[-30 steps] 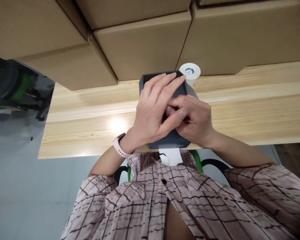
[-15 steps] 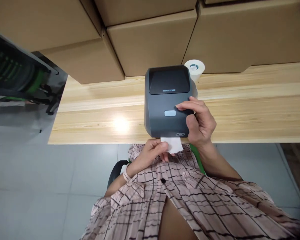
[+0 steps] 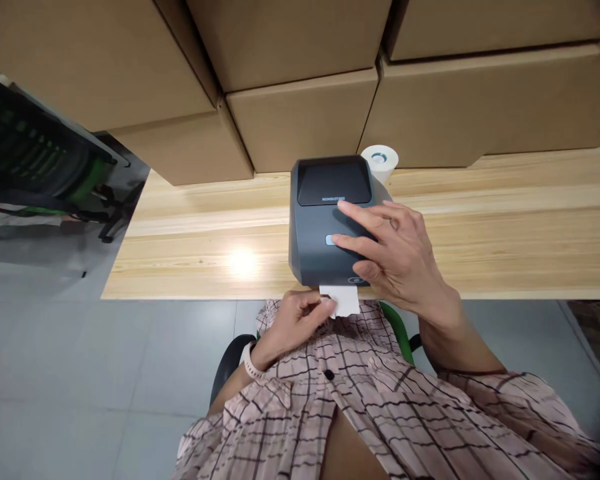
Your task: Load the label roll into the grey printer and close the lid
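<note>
A dark grey label printer [image 3: 310, 250] stands at the table's front edge, a black window on top and a pale button [image 3: 329, 240] below it. White label paper [image 3: 348, 300] sticks out of its front slot, with a ragged lower end. My left hand [image 3: 303, 317] pinches the left side of this paper between thumb and fingers, just below the printer. Over the printer's top lies my right hand [image 3: 403, 257], fingers spread and holding nothing. One fingertip rests on the button, another by the lower edge of the window.
Behind the printer stands a white paper roll [image 3: 380, 160] on the wooden table [image 3: 205, 233]. Stacked cardboard boxes [image 3: 300, 123] line the back of the table. A dark office chair [image 3: 40, 147] is on the floor at left.
My right hand has shifted left over the printer and its fingers have spread, one now at the button. My left hand still pinches the paper. The view has tilted slightly upward.
</note>
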{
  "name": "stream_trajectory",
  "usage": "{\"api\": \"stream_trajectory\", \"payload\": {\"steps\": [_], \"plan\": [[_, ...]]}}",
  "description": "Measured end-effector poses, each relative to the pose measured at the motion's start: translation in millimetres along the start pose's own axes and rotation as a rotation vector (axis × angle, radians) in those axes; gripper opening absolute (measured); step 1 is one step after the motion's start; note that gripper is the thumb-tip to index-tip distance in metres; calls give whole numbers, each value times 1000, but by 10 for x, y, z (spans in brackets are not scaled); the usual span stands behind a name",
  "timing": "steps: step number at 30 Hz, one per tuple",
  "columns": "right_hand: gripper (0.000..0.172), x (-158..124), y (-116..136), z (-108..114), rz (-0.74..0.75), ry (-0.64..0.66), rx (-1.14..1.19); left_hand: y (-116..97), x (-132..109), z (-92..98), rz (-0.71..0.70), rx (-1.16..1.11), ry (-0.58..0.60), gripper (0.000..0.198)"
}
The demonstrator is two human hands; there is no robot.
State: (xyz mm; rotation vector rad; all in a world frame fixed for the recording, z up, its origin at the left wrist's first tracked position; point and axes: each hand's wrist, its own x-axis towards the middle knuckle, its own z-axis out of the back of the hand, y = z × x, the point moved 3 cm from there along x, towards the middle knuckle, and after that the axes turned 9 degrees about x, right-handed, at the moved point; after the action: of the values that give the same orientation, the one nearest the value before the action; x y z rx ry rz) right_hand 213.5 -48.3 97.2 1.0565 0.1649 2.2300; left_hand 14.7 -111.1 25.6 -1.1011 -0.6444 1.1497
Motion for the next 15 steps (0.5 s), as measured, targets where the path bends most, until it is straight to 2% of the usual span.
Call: {"api": "stream_trajectory", "payload": {"steps": [2, 5, 7, 8, 9, 12, 15], "plan": [[50, 35, -5, -7, 19, 63, -41, 42, -36, 147, -29, -28, -154, 60], [50, 51, -35, -60, 60, 115, -49, 57, -35, 356, -163, -56, -523, 60], [48, 4, -62, -93, 57, 76, -20, 42, -3, 413, -258, -36, -731, 49], [48, -42, -74, -103, 41, 31, 12, 33, 25, 406, -282, -12, -780, 37], [49, -102, -84, -110, 13, -23, 53, 22, 58, 378, -291, 18, -787, 29], [60, -317, -116, -113, -131, -186, 202, -21, 148, 243, -297, 89, -663, 51], [74, -432, -150, -104, -269, -247, 364, -138, 201, 195, -402, 148, -619, 51]]}}
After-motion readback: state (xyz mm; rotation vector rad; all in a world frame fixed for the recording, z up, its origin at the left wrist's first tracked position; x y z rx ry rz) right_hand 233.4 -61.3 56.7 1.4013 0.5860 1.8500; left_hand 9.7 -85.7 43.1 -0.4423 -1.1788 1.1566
